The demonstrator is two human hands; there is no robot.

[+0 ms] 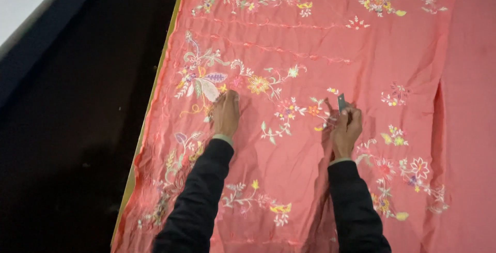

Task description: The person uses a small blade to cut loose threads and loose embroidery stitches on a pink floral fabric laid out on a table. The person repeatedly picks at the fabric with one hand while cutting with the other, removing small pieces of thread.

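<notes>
Pink embroidered cloth under flat, released left hand; right hand fingers pinching small metal blade.

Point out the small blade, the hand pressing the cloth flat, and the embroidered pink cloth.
small blade (341,102), head view, on its grey metal face.
left hand (226,113), head view, on the back of the hand.
embroidered pink cloth (310,51), head view, on a plain stretch.

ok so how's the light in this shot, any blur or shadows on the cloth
Head view: the pink embroidered cloth is evenly lit with no glare; soft shadows fall beside the left hand and right hand; the whole picture is slightly soft; the floor at left is nearly black.
</notes>
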